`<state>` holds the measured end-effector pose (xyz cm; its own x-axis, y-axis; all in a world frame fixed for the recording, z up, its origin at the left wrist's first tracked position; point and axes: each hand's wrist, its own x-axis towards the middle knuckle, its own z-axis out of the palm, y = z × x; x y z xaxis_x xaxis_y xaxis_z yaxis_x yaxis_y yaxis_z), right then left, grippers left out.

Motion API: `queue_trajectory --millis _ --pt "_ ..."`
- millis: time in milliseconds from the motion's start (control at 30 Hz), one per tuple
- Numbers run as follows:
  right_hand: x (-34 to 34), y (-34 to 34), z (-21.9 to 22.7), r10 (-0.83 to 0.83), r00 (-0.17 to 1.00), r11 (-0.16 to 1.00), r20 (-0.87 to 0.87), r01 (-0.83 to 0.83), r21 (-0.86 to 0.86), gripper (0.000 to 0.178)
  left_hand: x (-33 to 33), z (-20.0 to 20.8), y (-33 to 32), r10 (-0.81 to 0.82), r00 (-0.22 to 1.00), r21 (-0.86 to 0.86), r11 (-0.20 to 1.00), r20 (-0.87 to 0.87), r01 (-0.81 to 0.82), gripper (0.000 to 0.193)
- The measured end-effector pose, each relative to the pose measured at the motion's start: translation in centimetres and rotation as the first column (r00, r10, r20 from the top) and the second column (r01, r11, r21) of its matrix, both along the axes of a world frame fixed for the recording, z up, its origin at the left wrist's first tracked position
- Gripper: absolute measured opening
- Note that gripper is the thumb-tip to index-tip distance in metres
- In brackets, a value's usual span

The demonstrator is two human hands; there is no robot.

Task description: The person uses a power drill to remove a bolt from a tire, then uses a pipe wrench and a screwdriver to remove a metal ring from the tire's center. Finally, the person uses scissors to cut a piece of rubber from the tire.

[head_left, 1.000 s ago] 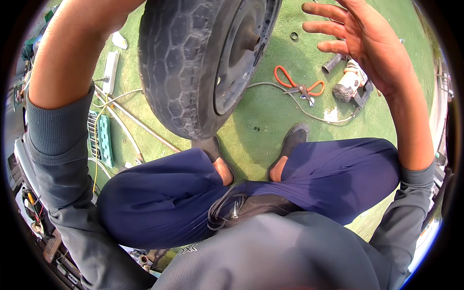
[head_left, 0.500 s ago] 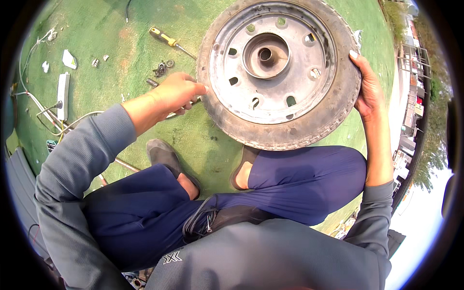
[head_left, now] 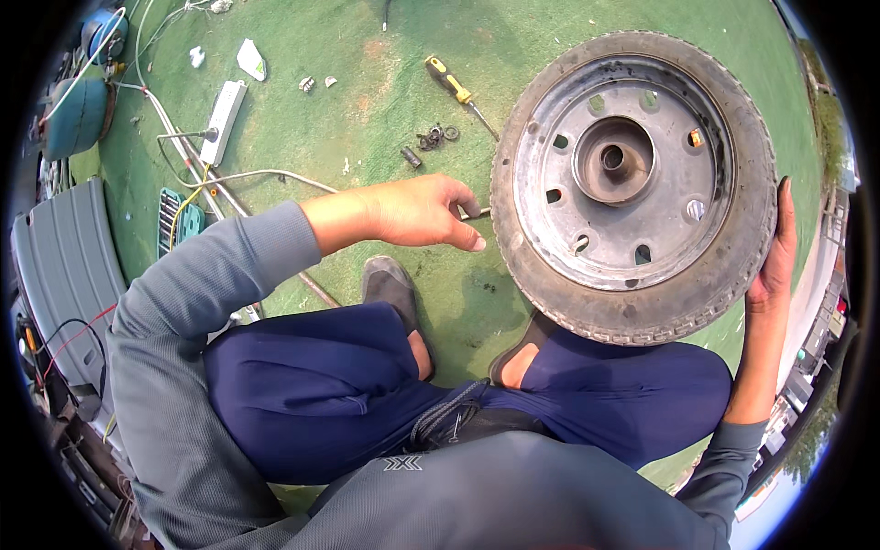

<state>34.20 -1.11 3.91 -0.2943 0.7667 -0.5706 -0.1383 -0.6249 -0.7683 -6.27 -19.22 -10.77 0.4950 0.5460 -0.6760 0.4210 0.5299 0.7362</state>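
Note:
A small wheel, with a worn black tire [head_left: 632,316] on a grey metal rim [head_left: 587,220], is tilted up in front of my right knee. My right hand [head_left: 777,252] grips the tire's right edge, its fingers partly hidden behind the rubber. Left of the tire, apart from it, my left hand [head_left: 431,213] hangs over the green ground with thumb and fingers parted and nothing in it. A hub with a round bore [head_left: 614,158] shows at the rim's centre, ringed by several holes.
Beyond my left hand lie a yellow-and-black screwdriver [head_left: 449,81], small dark metal parts [head_left: 438,137] and a short dark cylinder [head_left: 412,158]. Farther left are a white power strip [head_left: 225,119] with cables, a green tool case [head_left: 181,220] and a grey ridged panel [head_left: 69,266].
My left hand has come away from the tire's left edge, and its fingers have parted. The right hand still holds the tire. The whole view has shifted, showing more on the left.

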Motion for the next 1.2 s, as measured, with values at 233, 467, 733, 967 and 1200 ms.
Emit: queue_trajectory --millis 233,467,733,967,1200 --pt "-5.3 -5.2 4.4 0.039 0.999 0.964 0.006 -0.039 0.262 0.045 -1.5 2.8 -6.6 0.192 0.907 0.086 0.967 0.374 -0.240 0.089" --pt "-14.2 -10.4 6.0 0.195 0.980 0.904 0.038 -0.195 0.381 0.047 2.5 10.4 -8.7 -0.051 0.827 0.551 0.769 0.559 -0.325 0.127" --pt "-29.6 -13.4 -2.1 0.278 0.756 0.618 0.593 -0.613 0.492 0.083 -2.3 4.1 -7.6 0.639 0.467 0.188 0.456 0.611 -0.870 0.130" --pt "-23.1 -13.5 -3.0 0.603 0.271 0.254 0.751 -0.957 0.141 0.071 -10.6 -2.2 -9.5 0.760 0.647 -0.161 0.632 -0.065 -0.758 0.102" --pt "-12.7 -13.4 0.0 0.460 0.293 0.619 0.838 -0.782 -0.067 0.057 -25.2 4.0 9.3 0.859 0.459 0.882 0.381 -0.227 -0.278 0.089"
